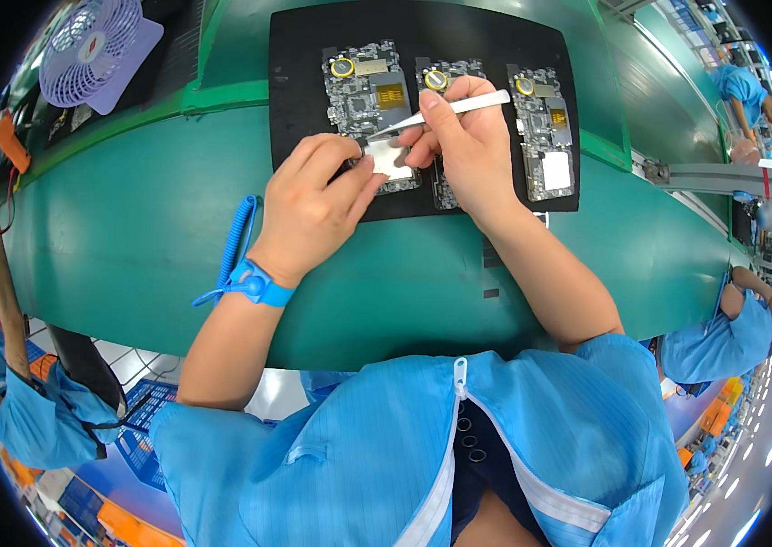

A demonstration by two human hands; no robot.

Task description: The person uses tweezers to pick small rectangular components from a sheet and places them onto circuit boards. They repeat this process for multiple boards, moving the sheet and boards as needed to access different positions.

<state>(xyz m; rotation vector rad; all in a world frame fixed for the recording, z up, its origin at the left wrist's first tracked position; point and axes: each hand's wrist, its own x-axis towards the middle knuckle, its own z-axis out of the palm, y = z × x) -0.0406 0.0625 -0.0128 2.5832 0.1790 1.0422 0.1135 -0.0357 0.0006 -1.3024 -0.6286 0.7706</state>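
Observation:
Three circuit boards lie side by side on a black mat (299, 100). My right hand (472, 146) grips white tweezers (468, 103), whose tips point down-left to the lower half of the left circuit board (360, 108). My left hand (317, 196) rests at that board's left edge, thumb and fingers pinched together beside a silvery square plate (392, 160); what is between them is hidden. Partly behind my right hand lies the middle circuit board (448, 68). The right circuit board (539, 128) shows a round coin cell and a white square. A blue wrist strap (258, 284) circles my left wrist.
The mat lies on a green bench top (386, 292). A purple fan (94, 55) stands at the far left. A coiled blue cord (238, 239) hangs beside my left wrist. Other people in blue work at both sides, and a metal rail (723, 178) runs on the right.

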